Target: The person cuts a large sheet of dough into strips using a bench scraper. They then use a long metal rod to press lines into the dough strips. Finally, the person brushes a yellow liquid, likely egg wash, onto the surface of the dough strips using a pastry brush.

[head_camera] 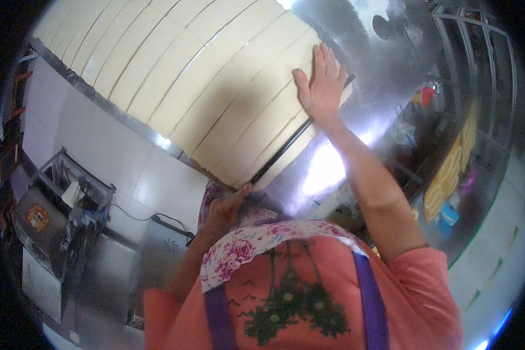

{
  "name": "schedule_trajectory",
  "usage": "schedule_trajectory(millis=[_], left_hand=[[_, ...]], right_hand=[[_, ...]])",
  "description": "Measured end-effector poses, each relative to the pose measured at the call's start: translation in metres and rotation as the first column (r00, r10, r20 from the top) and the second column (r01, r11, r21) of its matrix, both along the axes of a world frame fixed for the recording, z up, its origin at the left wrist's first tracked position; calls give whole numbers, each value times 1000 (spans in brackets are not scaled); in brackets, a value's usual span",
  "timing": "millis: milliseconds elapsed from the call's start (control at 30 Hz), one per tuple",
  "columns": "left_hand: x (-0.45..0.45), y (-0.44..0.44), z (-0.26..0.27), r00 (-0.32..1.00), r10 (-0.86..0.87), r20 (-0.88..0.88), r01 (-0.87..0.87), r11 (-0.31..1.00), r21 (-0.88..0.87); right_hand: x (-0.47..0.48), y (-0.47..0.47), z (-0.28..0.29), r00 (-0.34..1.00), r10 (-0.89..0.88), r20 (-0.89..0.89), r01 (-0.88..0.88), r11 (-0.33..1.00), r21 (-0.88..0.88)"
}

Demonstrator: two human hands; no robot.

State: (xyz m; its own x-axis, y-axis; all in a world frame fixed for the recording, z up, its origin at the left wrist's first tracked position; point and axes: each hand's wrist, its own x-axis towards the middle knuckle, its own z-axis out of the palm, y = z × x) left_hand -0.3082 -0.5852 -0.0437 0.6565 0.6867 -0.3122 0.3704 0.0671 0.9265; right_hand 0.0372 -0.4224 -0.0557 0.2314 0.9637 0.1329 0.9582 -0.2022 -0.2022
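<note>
A large cream-coloured sheet, apparently dough (192, 78), lies on the metal worktable (323, 175), marked by long parallel cuts into strips. Across its near right end runs a long thin dark bar (284, 144), with a narrow strip of the sheet on its far right side. My right hand (323, 83) lies palm down over the bar's upper end and the sheet, fingers spread. At the bar's lower end, by the table edge, is my left hand (229, 208), thumb up beside it; its fingers are dim and partly hidden, so its grip cannot be told.
White powder dusts the metal surface (376, 48) at the top right. Trays of yellow shaped pieces (446, 179) stand at the right, near a blue item (449, 213) and a red container (428, 95). Left below are a black machine (43, 223), a cable and a metal cabinet (162, 245).
</note>
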Motion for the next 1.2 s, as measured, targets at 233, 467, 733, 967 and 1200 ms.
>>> schedule_trajectory(millis=[233, 467, 733, 967, 1200], left_hand=[[8, 13, 17, 998, -17, -62, 12, 996, -83], [7, -6, 5, 998, 69, 11, -70, 990, 119], [-7, -16, -11, 998, -7, -63, 9, 999, 39], [2, -10, -6, 990, 75, 120, -82, 995, 55], [5, -2, 37, 992, 98, -86, -88, 991, 104]], right_hand=[[-13, -8, 10, 1000, 11, -21, -11, 1000, -11], [-94, -48, 24, 986, 157, 48, -149, 978, -146], [-105, -55, 17, 988, 155, 8, -152, 977, -150], [-102, -57, 25, 990, 134, 36, -127, 978, -163], [-108, -42, 63, 982, 158, -98, -161, 987, -15]])
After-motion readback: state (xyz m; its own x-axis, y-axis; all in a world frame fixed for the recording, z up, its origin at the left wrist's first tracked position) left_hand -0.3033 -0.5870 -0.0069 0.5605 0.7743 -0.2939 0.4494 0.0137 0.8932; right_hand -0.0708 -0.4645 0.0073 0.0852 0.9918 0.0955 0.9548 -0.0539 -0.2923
